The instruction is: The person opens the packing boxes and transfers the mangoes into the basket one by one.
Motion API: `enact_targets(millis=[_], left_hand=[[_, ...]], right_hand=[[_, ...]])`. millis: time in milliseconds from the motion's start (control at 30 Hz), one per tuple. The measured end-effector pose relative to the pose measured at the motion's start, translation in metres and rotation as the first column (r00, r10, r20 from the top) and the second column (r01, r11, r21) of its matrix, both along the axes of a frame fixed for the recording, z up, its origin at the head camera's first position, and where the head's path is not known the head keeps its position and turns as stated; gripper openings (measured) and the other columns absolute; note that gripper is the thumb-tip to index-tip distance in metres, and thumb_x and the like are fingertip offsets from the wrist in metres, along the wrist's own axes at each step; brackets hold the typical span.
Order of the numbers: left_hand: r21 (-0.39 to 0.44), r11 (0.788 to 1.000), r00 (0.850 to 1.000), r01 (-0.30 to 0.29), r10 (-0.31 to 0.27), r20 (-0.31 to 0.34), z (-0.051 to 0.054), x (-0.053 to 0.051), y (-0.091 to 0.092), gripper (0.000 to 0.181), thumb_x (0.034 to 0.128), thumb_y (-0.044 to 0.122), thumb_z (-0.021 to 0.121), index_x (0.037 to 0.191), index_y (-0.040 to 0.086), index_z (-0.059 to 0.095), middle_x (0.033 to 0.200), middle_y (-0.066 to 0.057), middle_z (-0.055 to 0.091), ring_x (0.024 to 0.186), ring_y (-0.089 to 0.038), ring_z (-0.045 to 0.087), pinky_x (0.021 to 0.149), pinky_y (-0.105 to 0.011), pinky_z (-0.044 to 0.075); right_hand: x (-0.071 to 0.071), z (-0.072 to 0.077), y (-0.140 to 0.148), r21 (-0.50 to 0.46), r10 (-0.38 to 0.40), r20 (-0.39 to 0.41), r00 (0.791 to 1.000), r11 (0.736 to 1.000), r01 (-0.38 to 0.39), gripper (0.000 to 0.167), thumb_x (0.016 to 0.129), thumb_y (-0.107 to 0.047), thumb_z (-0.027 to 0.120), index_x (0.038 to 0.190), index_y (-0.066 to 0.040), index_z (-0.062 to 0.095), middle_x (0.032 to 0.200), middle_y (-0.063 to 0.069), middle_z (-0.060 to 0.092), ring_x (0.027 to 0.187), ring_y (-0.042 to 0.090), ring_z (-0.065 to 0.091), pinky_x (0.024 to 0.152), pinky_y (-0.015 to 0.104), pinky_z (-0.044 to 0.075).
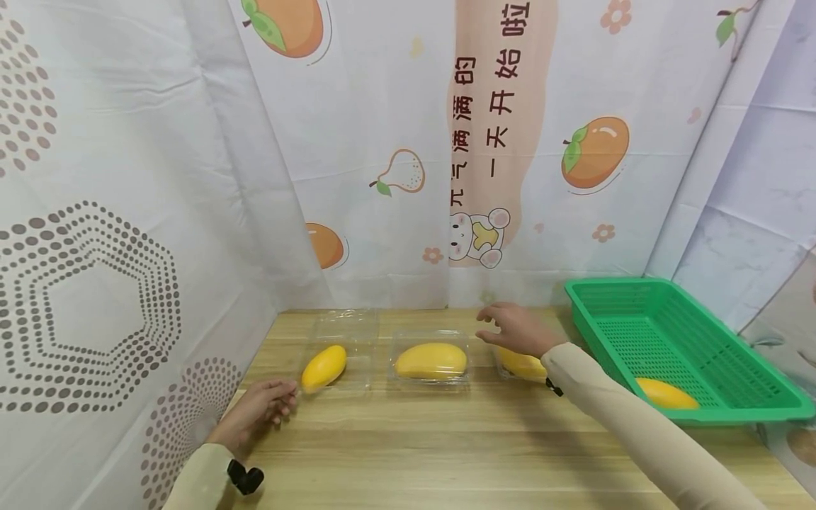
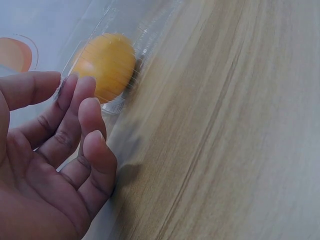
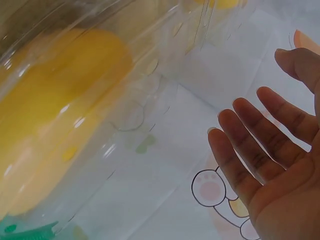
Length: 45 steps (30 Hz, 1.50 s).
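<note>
Three mangoes boxed, one lid open, one fruit waiting

Judging by how everything lay, my packing was well along, though not finished. My left hand (image 1: 261, 407) was at the near left corner of the left box (image 1: 358, 368), thumb and forefinger seeming to pinch its clear edge, the other fingers loosely bent. The left mango (image 1: 325, 367) sat tilted inside, and the lid (image 1: 344, 326) lay folded back towards the wall, so closing that box was one step I counted as not yet done.

Next along the wooden table (image 1: 408, 446), the middle box (image 1: 421, 336) looked complete: the middle mango (image 1: 430, 361) lay lengthwise under clear plastic.

My right hand (image 1: 516, 329) held nothing. Its fingers were spread and nearly straight, apart from the right box (image 3: 152, 37), with the palm and wrist hiding part of it from above. The right mango (image 1: 523, 364) was inside, clear plastic arching over it in the right wrist view; I could not tell whether that cover was pressed fully home.

Over on the far right, the green basket (image 1: 739, 347) held one loose mango (image 1: 666, 394) against its near side. I took that fruit as left over or left to do, for I saw no spare box set out for it.
</note>
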<state>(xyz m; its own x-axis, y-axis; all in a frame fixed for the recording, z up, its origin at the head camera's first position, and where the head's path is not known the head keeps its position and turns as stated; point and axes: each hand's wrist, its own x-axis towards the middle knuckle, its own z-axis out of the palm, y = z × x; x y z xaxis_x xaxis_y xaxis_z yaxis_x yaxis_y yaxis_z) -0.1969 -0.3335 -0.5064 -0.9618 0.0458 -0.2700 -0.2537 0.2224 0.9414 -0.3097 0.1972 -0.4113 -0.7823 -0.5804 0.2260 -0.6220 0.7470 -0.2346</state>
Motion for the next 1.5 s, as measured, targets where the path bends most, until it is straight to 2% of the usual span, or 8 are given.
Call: enact_targets(millis=[333,667,867,1133,1500], left_hand=[[-0.002,1.000,1.000,0.001,-0.001,-0.010,0.000,0.001,-0.001,0.034,0.1057,0.031,0.059,0.106,-0.002,0.066,0.088,-0.005,0.068,0.072,-0.016,0.058,0.058,-0.030,0.051],[-0.008,1.000,1.000,-0.009,0.009,-0.007,-0.001,0.002,0.002,0.031,0.1051,0.029,0.060,0.105,-0.001,0.067,0.089,-0.005,0.069,0.072,-0.016,0.059,0.059,-0.029,0.051],[-0.007,0.999,1.000,-0.031,0.031,-0.002,-0.001,0.002,0.002,0.032,0.1043,0.028,0.062,0.108,-0.003,0.067,0.090,-0.007,0.069,0.074,-0.016,0.058,0.059,-0.029,0.051],[-0.006,1.000,1.000,-0.023,0.023,-0.014,-0.002,0.001,0.001,0.034,0.1037,0.030,0.063,0.109,-0.004,0.067,0.089,-0.006,0.068,0.074,-0.016,0.058,0.059,-0.029,0.050],[0.005,1.000,1.000,-0.009,0.009,-0.007,0.001,0.002,0.002,0.033,0.1049,0.028,0.061,0.107,-0.004,0.067,0.088,-0.005,0.068,0.073,-0.016,0.058,0.058,-0.029,0.051]], right_hand=[[0.000,0.004,-0.016,0.021,0.057,-0.030,0.998,0.998,-0.056,0.034,0.096,-0.034,0.075,0.116,-0.006,0.072,0.112,0.008,0.072,0.099,0.026,0.067,0.085,0.043,0.056],[-0.003,-0.002,-0.034,0.026,0.108,-0.064,0.992,0.994,-0.106,0.036,0.096,-0.036,0.074,0.117,-0.007,0.073,0.112,0.007,0.072,0.099,0.024,0.068,0.084,0.040,0.057],[-0.002,-0.002,-0.044,-0.008,0.137,-0.080,0.987,0.990,-0.138,0.031,0.094,-0.029,0.077,0.115,-0.006,0.073,0.109,0.006,0.072,0.097,0.023,0.067,0.084,0.040,0.057],[-0.003,-0.003,-0.056,-0.021,0.176,-0.102,0.979,0.984,-0.179,0.028,0.093,-0.026,0.077,0.112,-0.006,0.073,0.105,0.009,0.072,0.095,0.026,0.068,0.082,0.041,0.056],[-0.004,-0.007,-0.076,0.010,0.165,-0.051,0.985,0.986,-0.165,0.034,0.095,-0.030,0.076,0.116,-0.004,0.072,0.110,0.008,0.072,0.098,0.023,0.067,0.086,0.040,0.056]])
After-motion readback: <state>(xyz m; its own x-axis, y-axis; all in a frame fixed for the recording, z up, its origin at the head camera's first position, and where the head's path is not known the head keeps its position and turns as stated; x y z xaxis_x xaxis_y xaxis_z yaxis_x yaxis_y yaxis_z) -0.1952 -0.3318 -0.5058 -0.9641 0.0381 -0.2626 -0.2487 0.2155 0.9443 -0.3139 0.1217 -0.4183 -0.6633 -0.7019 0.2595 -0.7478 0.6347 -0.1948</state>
